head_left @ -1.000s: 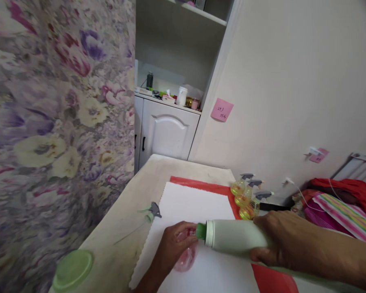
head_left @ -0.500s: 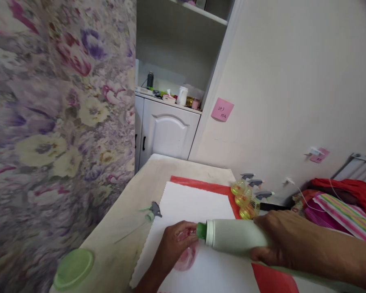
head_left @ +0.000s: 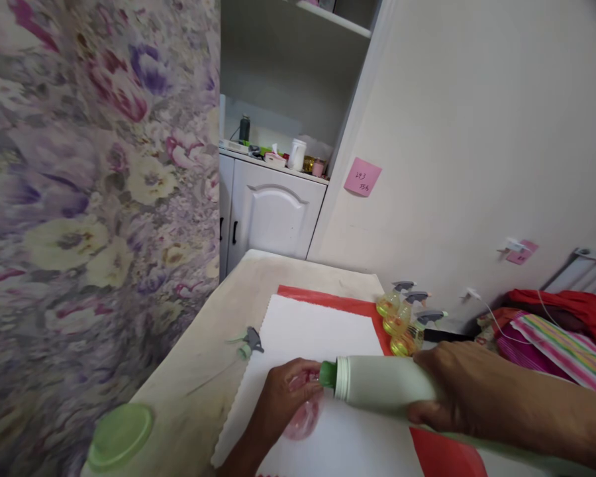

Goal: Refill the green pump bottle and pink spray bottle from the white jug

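Note:
My left hand (head_left: 289, 397) is closed around the neck of a clear pink spray bottle (head_left: 302, 421) that stands on a white sheet (head_left: 322, 331). From the right, my right hand (head_left: 440, 384) grips a large pale green bottle (head_left: 382, 383), tipped onto its side. Its green spout (head_left: 327, 375) reaches the pink bottle's mouth; my left fingers partly hide that spot, and I cannot tell if liquid is flowing. Left of the sheet's edge lies a loose grey and green spray trigger head (head_left: 251, 343) with its thin tube.
Several spray bottles with yellow liquid (head_left: 397, 321) stand at the table's right edge. A round green lid (head_left: 120, 436) lies at the near left. Red paper (head_left: 328, 301) shows under the sheet. A floral curtain (head_left: 99, 199) hangs left of the table.

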Action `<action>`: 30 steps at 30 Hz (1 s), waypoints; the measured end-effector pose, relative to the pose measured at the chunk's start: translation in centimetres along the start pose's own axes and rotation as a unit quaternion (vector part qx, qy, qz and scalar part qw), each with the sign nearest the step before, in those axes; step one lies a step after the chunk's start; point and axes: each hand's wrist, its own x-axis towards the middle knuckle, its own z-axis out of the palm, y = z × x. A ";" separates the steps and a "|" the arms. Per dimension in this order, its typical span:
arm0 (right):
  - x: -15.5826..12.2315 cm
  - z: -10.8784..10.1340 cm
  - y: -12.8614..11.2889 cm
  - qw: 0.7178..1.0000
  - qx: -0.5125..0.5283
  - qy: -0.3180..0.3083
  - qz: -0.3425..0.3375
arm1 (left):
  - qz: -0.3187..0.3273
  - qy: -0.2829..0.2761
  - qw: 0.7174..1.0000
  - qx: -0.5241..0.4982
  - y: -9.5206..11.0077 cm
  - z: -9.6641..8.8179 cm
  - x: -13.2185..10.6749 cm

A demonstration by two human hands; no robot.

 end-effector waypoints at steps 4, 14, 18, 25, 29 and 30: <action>-0.1 -0.4 -0.4 1.000 -0.019 -0.001 -0.002 | -0.002 -0.002 1.000 0.003 0.2 0.0 0.0; -0.3 -1.1 -1.0 0.999 0.009 -0.038 0.000 | -0.001 0.001 1.000 0.006 0.2 -0.1 0.0; -0.3 -1.3 -1.2 0.999 0.003 -0.038 0.001 | -0.002 -0.005 1.000 0.015 0.3 -0.2 0.1; -0.3 -1.5 -1.4 0.999 -0.003 -0.032 0.005 | 0.002 -0.005 1.000 0.013 0.2 -0.1 0.0; -0.2 -0.7 -0.7 0.999 -0.016 -0.028 -0.005 | 0.003 -0.003 1.000 0.002 0.0 -0.1 -0.1; -0.2 -0.5 -0.5 0.999 -0.021 -0.028 -0.005 | 0.003 -0.003 1.000 0.000 0.0 -0.1 -0.1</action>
